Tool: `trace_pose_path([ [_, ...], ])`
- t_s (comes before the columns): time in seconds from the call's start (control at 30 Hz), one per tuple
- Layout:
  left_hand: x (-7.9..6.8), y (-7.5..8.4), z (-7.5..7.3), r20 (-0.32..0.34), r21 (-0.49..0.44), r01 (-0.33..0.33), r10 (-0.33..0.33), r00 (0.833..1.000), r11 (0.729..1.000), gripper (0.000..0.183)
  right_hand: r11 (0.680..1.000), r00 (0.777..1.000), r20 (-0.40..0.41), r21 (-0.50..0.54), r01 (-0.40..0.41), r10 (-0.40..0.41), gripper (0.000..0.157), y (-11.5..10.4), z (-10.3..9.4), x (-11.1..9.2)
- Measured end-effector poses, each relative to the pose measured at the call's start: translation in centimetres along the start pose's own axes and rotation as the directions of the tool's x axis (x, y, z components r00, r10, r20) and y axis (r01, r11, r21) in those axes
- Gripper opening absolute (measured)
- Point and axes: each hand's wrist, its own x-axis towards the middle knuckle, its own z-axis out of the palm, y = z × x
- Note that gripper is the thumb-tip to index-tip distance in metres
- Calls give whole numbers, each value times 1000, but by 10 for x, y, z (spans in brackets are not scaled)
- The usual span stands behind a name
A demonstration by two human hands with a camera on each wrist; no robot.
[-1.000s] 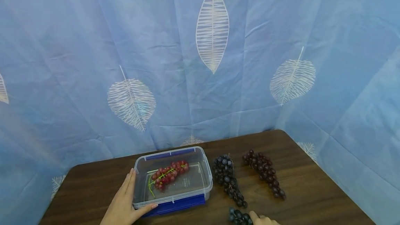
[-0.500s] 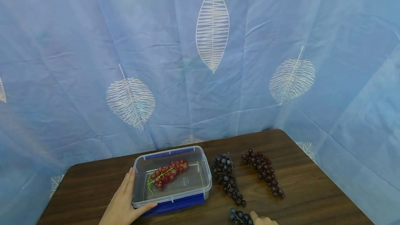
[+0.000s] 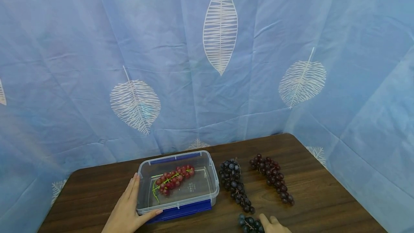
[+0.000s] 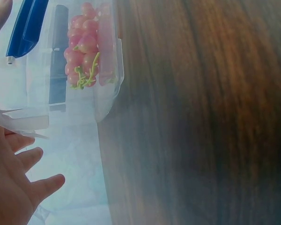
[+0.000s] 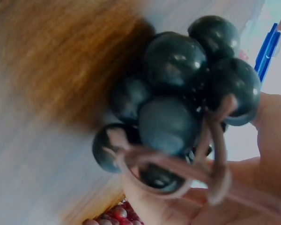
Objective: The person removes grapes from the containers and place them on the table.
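Observation:
My left hand (image 3: 124, 208) rests at the left front corner of a clear plastic food container (image 3: 194, 204) with blue clips. Its thumb lies on the front rim and its straight fingers along the left side; they also show beside the container in the left wrist view. Inside lies a bunch of red grapes (image 3: 174, 179) with a green stem. At the bottom edge of the head view my right hand (image 3: 273, 224) grips a small bunch of black grapes (image 3: 249, 223). In the right wrist view these grapes (image 5: 168, 124) and their brown stem fill the middle, hiding part of the hand.
A longer bunch of black grapes (image 3: 234, 186) lies just right of the container. Farther right is a bunch of dark red grapes (image 3: 273, 177). All stand on a dark wooden table (image 3: 320, 193), with a blue leaf-patterned curtain (image 3: 181, 92) behind.
My right hand and the small bunch of black grapes have shifted slightly right, and a second fingertip shows more clearly. The left hand and the container stay in place.

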Motion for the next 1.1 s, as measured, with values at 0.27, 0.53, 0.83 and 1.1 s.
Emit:
trace_pose_path([
  [0.27,-2,0,0,14,6,8,-8,1000,1000,129,982,983,-20,-40,182,-183,90,-15,-28,-16],
  [0.53,-1,-1,0,17,-3,0,0,1000,1000,127,853,845,-117,-62,518,-522,78,-73,-89,-64],
  [0.83,1,0,-4,74,-17,33,-32,997,999,128,771,753,-166,-135,622,-636,67,-111,-122,-61],
  [1.1,1,1,-4,41,-13,2,-1,999,1000,127,669,644,-183,-236,705,-743,63,-145,-141,-36],
])
